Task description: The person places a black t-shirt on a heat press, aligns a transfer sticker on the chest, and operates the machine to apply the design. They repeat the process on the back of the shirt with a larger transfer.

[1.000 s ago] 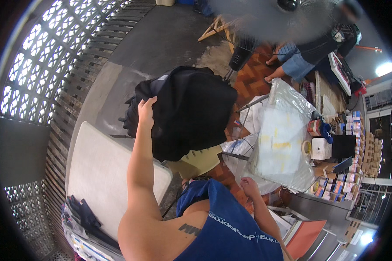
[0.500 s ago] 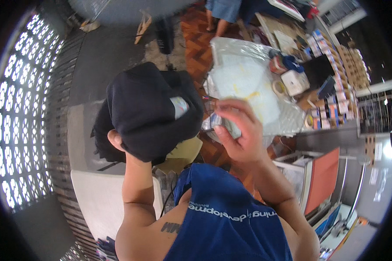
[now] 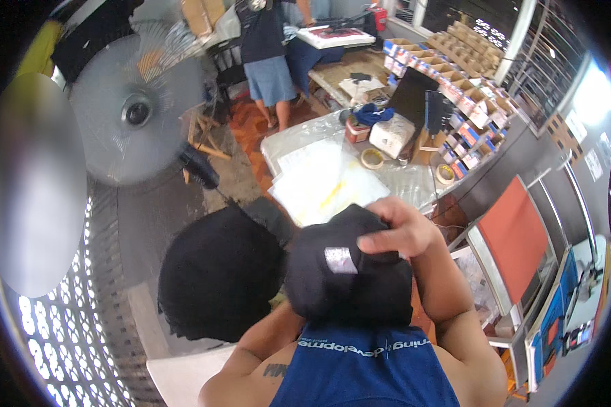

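- Nearest us, on our side of the plastic-covered table (image 3: 283,144), we wore a blue sleeveless top (image 3: 360,366) and had a black cloth (image 3: 319,292) with a small whitish label up before our chest.
- Our right hand (image 3: 406,227) grasped that cloth by its upper right part, thumb laid over the front; our left forearm (image 3: 275,327) ran behind it, so the left hand was hidden and we could not tell its grip.
- The held cloth also blocked our view of part of the table's near side.
- Left of the table, on our side, we had a white tabletop (image 3: 187,376) and, past it, a bulky heap of black cloth (image 3: 220,278).
- Right of the table, we saw a tilted orange-red panel (image 3: 512,234).
- On the table lay white sheets (image 3: 312,183) with yellow stains, then a tape roll (image 3: 372,166) and a red tin (image 3: 356,132).
- Along the table's right-hand far side, we saw small cardboard boxes (image 3: 478,108) in rows.
- Left of the table, farther off, a big grey fan (image 3: 137,112) partly screened what lay behind.
- Beyond the table, a person (image 3: 268,78) stood near a white-framed board (image 3: 336,39).
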`<state>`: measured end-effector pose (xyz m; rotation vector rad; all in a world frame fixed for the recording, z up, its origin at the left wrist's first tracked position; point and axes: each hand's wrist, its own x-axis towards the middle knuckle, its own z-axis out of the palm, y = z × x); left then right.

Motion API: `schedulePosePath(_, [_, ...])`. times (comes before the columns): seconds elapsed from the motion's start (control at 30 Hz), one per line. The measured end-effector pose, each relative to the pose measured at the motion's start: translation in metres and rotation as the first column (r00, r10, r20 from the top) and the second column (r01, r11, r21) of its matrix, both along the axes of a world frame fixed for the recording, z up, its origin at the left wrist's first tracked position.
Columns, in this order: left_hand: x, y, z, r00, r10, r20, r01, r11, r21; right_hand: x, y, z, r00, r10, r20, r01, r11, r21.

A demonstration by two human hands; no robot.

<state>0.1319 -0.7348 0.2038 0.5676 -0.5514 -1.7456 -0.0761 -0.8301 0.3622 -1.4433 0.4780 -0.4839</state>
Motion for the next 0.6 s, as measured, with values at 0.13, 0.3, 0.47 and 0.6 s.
schedulePosePath(0.13, [-0.05,-0.004,-0.008,0.979,-0.179,0.094,0.183,0.982,-0.039,-0.042,-0.023,-0.015,0.693,-0.69,-0.211,0.314,0.552,-0.773])
schedulePosePath(0.3, [-0.079,-0.009,-0.013,0.943,-0.284,0.177,0.298,0.953,-0.059,-0.11,0.027,-0.066,0.513,-0.849,0.129,0.501,0.174,-0.848])
schedulePosePath(0.47, [-0.101,-0.01,-0.011,0.905,-0.375,0.2,0.391,0.919,-0.043,-0.121,0.097,-0.049,0.576,-0.805,0.145,0.491,0.198,-0.848])
schedulePosePath(0.6, [-0.109,-0.008,-0.01,0.879,-0.419,0.229,0.437,0.899,-0.031,-0.097,0.115,-0.038,0.497,-0.831,-0.249,0.032,0.304,-0.952])
